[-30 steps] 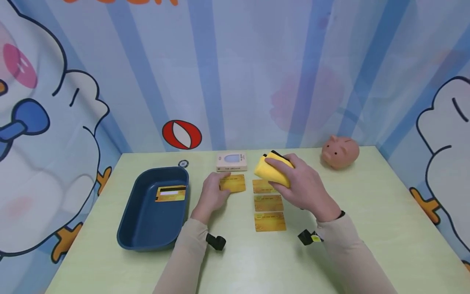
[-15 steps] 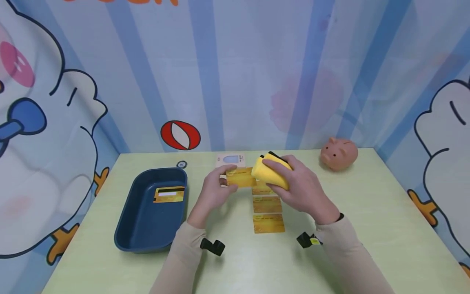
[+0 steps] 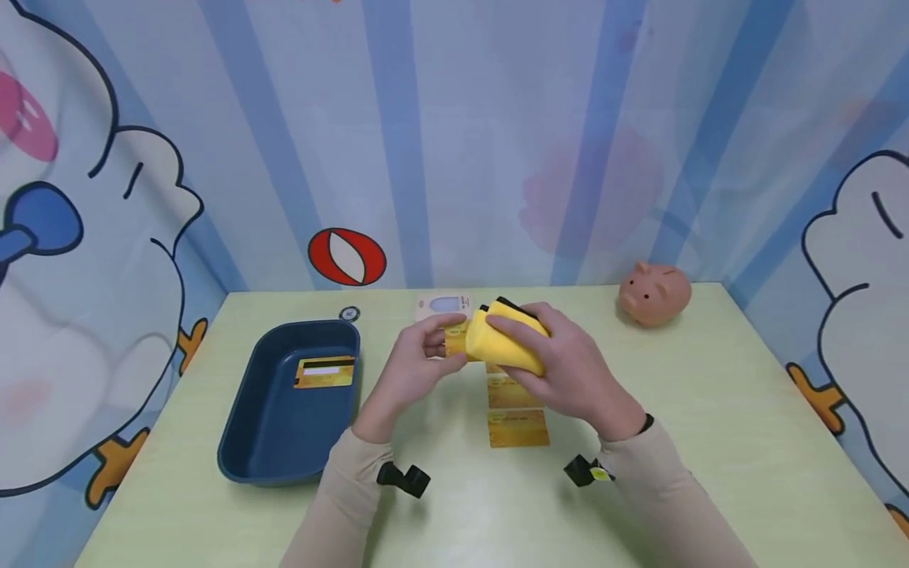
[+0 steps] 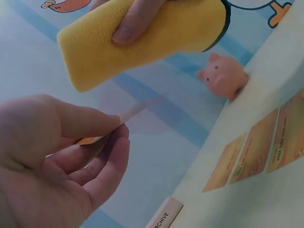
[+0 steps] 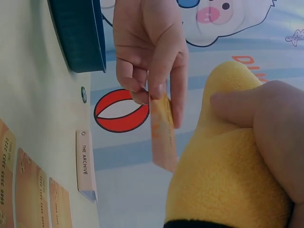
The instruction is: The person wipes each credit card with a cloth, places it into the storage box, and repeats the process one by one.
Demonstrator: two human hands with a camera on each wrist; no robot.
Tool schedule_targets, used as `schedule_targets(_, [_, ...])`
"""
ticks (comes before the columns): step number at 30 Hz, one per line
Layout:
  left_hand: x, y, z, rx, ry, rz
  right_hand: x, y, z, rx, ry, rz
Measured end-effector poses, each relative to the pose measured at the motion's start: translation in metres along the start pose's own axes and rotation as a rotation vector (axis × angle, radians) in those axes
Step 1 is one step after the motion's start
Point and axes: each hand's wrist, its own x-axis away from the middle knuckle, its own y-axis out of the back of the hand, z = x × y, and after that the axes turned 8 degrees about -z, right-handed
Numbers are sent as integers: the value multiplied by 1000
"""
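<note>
My left hand [image 3: 410, 364] pinches a gold bank card [image 5: 162, 133] by one end, thumb against fingers, above the table. My right hand [image 3: 568, 367] grips a folded yellow cloth [image 3: 506, 341] with a dark edge. From the head view the cloth covers the card's right part; in the left wrist view a gap shows between cloth and card, so whether they touch I cannot tell. Below the hands, several gold cards [image 3: 518, 428] lie in a column on the table, the farthest mostly hidden by the cloth and right hand.
A blue tray [image 3: 234, 442] on the left holds one card [image 3: 323, 372], stripe side up. Behind the hands lie a small box [image 3: 442, 304] marked THE ARCHIVE and a round token [image 3: 349, 314]. A pink piggy bank [image 3: 655, 294] stands at the back right, near the printed backdrop.
My left hand has lifted the card off the table and brought it up to the right. The right hand has shifted left with the cloth, over the card's right part in the head view.
</note>
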Motion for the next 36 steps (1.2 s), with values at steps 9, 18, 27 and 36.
schedule_targets(9, [6, -7, -9, 93, -20, 113, 2, -5, 6, 3, 39, -15])
schedule_targets(18, [10, -7, -16, 174, -42, 145, 1, -8, 8, -31, 87, -1])
schedule_targets(27, [11, -7, -19, 223, -78, 163, 1, -11, 12, -31, 81, -12])
schedule_targets(36, [12, -9, -24, 262, -61, 137, -1, -11, 11, 11, 98, -45])
